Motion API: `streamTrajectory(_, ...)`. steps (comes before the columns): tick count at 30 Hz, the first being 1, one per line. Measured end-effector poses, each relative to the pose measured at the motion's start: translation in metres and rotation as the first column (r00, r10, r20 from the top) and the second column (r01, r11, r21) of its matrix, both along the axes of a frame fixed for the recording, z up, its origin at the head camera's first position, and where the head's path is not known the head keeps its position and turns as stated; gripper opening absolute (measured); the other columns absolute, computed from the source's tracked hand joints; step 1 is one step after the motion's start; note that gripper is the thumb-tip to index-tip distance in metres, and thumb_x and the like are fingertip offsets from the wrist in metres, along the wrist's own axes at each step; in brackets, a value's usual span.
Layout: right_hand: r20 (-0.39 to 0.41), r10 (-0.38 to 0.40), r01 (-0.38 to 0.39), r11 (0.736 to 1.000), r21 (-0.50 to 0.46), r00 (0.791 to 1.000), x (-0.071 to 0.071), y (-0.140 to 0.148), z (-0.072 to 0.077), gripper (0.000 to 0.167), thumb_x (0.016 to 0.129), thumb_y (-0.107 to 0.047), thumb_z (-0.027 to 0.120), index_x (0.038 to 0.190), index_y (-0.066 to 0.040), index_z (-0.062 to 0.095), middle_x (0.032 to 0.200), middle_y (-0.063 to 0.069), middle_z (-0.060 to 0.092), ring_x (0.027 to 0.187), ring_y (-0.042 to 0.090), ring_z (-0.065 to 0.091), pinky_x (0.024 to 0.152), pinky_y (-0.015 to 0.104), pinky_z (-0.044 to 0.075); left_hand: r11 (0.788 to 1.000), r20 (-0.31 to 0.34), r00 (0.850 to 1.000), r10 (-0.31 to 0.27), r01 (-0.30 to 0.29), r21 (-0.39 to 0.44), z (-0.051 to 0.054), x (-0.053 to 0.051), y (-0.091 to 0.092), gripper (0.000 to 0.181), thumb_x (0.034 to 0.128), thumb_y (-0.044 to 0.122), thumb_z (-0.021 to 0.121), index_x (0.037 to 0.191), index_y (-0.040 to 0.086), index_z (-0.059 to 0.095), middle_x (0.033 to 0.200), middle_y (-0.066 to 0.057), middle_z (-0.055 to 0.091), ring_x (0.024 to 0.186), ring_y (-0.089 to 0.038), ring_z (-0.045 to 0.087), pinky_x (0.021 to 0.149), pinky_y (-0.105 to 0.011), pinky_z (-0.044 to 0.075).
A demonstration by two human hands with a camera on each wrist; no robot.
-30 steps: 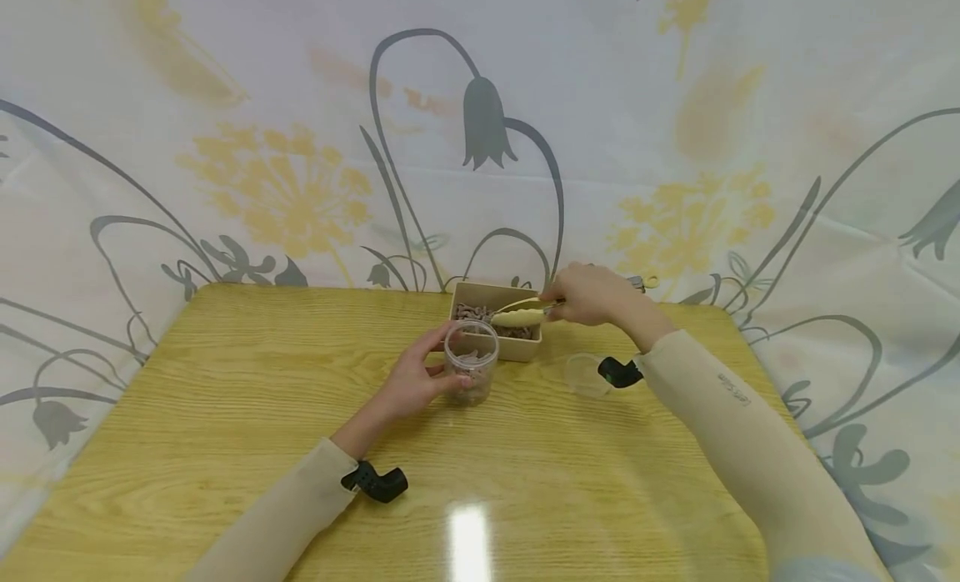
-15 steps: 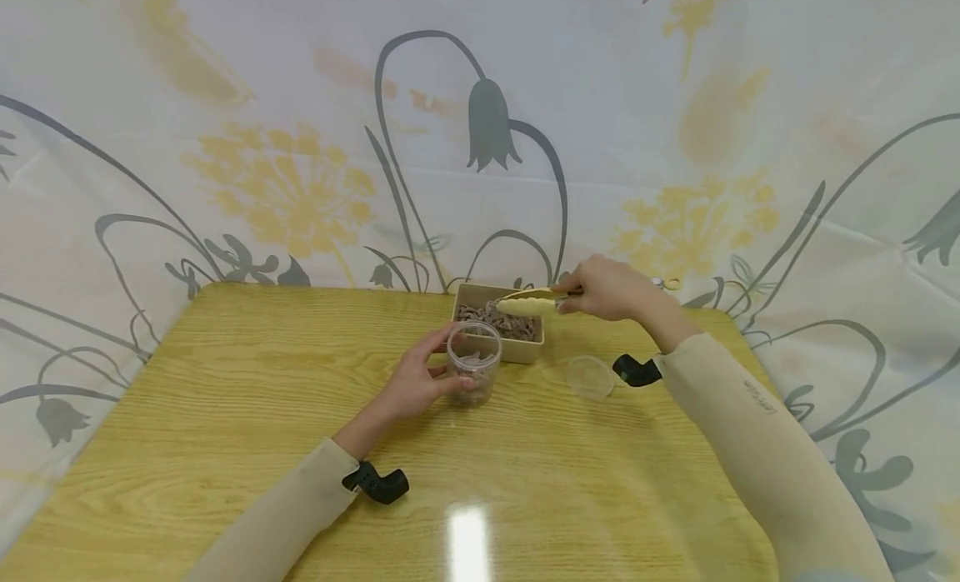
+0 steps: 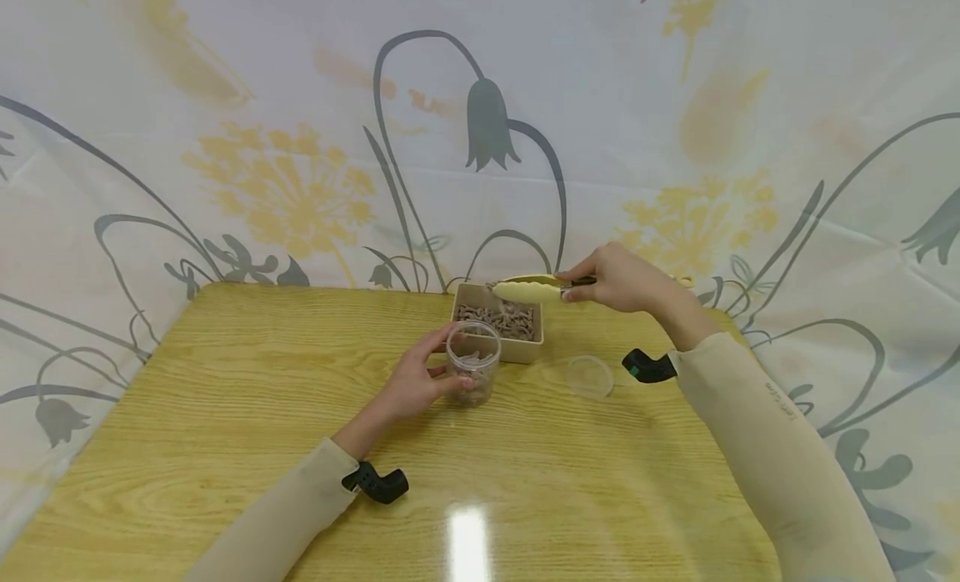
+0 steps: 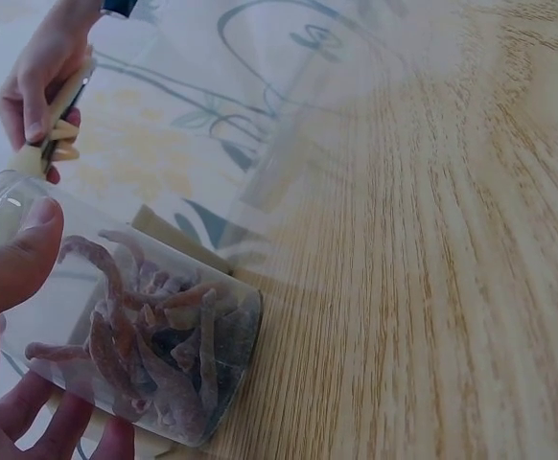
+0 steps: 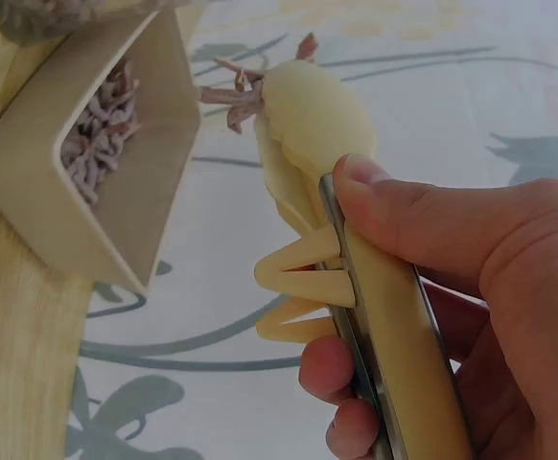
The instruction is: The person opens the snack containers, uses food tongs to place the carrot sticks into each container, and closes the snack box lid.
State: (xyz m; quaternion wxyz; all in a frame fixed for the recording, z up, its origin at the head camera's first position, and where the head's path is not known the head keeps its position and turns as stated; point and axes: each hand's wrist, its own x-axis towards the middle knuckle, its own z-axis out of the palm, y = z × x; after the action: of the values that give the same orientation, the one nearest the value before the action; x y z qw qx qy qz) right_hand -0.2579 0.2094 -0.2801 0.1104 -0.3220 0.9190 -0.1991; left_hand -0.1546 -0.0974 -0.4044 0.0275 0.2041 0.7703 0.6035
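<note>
My left hand (image 3: 412,383) grips a clear plastic jar (image 3: 474,367) standing on the table, thumb and fingers round its side. Brownish, powdery dried strips (image 4: 169,355) fill its lower part, as the left wrist view shows. Behind the jar is a beige rectangular box (image 3: 519,350) with more of these strips (image 3: 510,322) in it. My right hand (image 3: 621,280) holds a pair of tongs (image 3: 528,292) with pale yellow scalloped heads above the box. A small bunch of strips (image 5: 236,101) sticks out from between the tong heads in the right wrist view.
A round clear lid (image 3: 590,376) lies on the wood-grain table (image 3: 315,357), right of the jar. Just behind the box hangs a floral-patterned cloth (image 3: 300,148). Black wrist cameras (image 3: 377,482) are strapped to both sleeves.
The tongs have come up out of the box with strips between their heads, as my right hand rose and moved right. My left hand and the jar stay almost in place.
</note>
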Motion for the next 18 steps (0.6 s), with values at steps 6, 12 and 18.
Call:
streamTrajectory(6, -0.012, 0.035, -0.036, 0.997, -0.068, 0.999, 0.008, -0.002, 0.005, 0.034, 0.095, -0.021, 0.071, 0.125, -0.006, 0.070, 0.106, 0.009, 0.074, 0.044, 0.011, 0.037, 0.051, 0.030, 0.035, 1.000, -0.003, 1.000, 0.003, -0.003, -0.001, -0.020, -0.011, 0.000, 0.081, 0.0816, -0.005, 0.079, 0.151, -0.002, 0.037, 0.145, -0.028, 0.043, 0.133, -0.046, 0.041, 0.100, -0.057, 0.045)
streamTrajectory(12, -0.022, 0.091, -0.093, 0.988, -0.126, 0.996, 0.017, -0.007, 0.007, 0.034, 0.093, -0.021, 0.073, 0.124, -0.008, 0.071, 0.108, 0.006, 0.074, 0.046, 0.007, 0.039, 0.048, 0.027, 0.033, 1.000, -0.002, 1.000, 0.004, -0.004, 0.001, -0.031, -0.017, -0.003, 0.082, 0.0811, 0.000, 0.081, 0.152, 0.004, 0.039, 0.144, -0.022, 0.047, 0.133, -0.041, 0.044, 0.100, -0.053, 0.047)
streamTrajectory(18, -0.016, 0.148, -0.149, 0.977, -0.156, 0.989, 0.028, -0.014, 0.005, 0.034, 0.092, -0.016, 0.074, 0.124, -0.008, 0.071, 0.115, 0.007, 0.072, 0.047, 0.007, 0.041, 0.049, 0.027, 0.035, 1.000, 0.005, 1.000, -0.003, 0.003, -0.006, -0.031, -0.017, -0.004, 0.083, 0.0815, 0.004, 0.082, 0.153, 0.007, 0.039, 0.145, -0.019, 0.046, 0.135, -0.037, 0.042, 0.101, -0.049, 0.047)
